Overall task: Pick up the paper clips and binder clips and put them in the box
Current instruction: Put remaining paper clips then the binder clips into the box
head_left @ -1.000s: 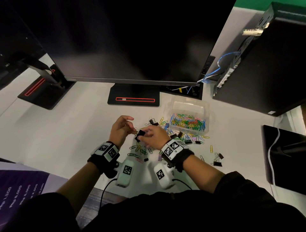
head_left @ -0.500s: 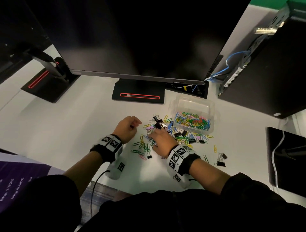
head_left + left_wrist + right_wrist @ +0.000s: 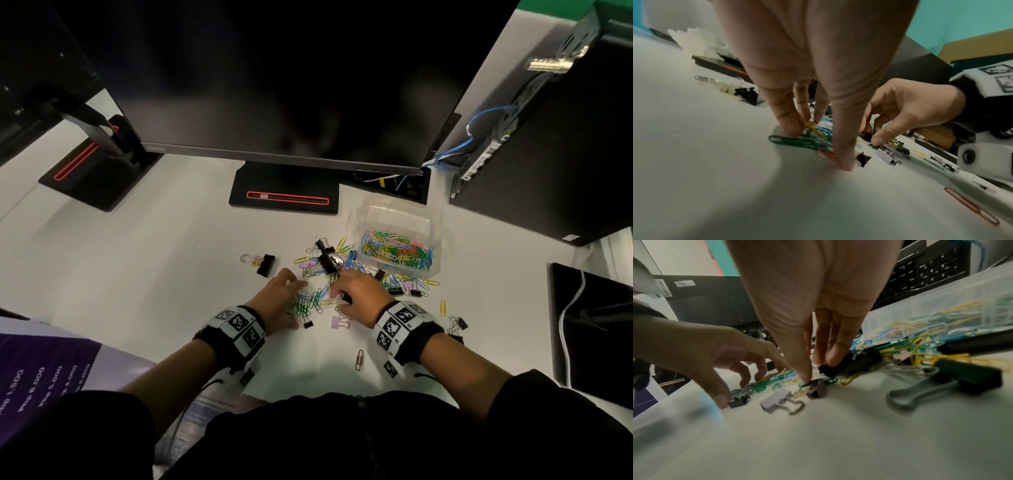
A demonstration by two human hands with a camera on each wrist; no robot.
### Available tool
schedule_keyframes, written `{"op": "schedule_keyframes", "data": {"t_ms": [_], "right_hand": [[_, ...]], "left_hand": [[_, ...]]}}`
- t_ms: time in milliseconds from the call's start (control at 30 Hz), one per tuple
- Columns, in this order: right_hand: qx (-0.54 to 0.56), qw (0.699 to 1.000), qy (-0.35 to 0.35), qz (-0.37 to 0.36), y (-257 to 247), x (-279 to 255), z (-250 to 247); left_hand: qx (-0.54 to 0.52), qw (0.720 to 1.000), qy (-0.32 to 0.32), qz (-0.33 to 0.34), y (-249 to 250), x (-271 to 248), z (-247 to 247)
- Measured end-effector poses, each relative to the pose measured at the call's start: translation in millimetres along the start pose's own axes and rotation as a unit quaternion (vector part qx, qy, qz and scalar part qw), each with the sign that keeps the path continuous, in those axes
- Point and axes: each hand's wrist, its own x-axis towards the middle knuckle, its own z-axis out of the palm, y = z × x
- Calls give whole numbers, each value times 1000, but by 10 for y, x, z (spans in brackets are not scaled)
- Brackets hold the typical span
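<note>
A clear plastic box (image 3: 435, 222) (image 3: 941, 301) at the right of the white desk holds many coloured paper clips (image 3: 397, 250). Loose paper clips (image 3: 318, 298) and binder clips lie in front of it. My left hand (image 3: 296, 303) (image 3: 816, 146) is down on the pile, fingers and thumb pinching a bunch of green paper clips (image 3: 795, 142). My right hand (image 3: 334, 287) (image 3: 818, 371) pinches a small black binder clip (image 3: 828, 369) with curled fingers. A lilac binder clip (image 3: 337, 322) (image 3: 774, 400) lies between my wrists.
A black binder clip (image 3: 265, 264) (image 3: 748, 95) lies alone, left of the pile. A red paper clip (image 3: 359, 359) lies near my right wrist. Behind stand a dark monitor (image 3: 274, 85) on its base (image 3: 284, 192) and a computer case (image 3: 548, 137); a keyboard (image 3: 931, 272) lies behind the box.
Both hands were raised together on a black binder clip, then came down onto the pile. The left hand has drawn back toward me, uncovering a black binder clip on the desk.
</note>
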Motion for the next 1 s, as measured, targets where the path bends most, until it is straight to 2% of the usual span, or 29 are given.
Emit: {"op": "schedule_keyframes", "data": {"t_ms": [133,300,400,600,733,833,1000], "right_hand": [[-11,1000,14,-12,-161,-93,82],[-1,999,14,52,-313,-42,239],[42,997,13,57,-270,-37,265],[78,996,27,38,-190,-127,204],[94,992,68,42,-31,-296,134],[89,992,60,66,174,-511,88],[61,993,27,100,446,-893,140]], "left_hand": [[-54,998,30,0,58,84,53],[-66,997,46,7,68,102,103],[-66,997,45,5,59,95,108],[24,998,51,13,77,56,79],[50,993,74,81,126,29,72],[57,990,51,123,195,15,109],[18,993,-15,117,339,90,207]]}}
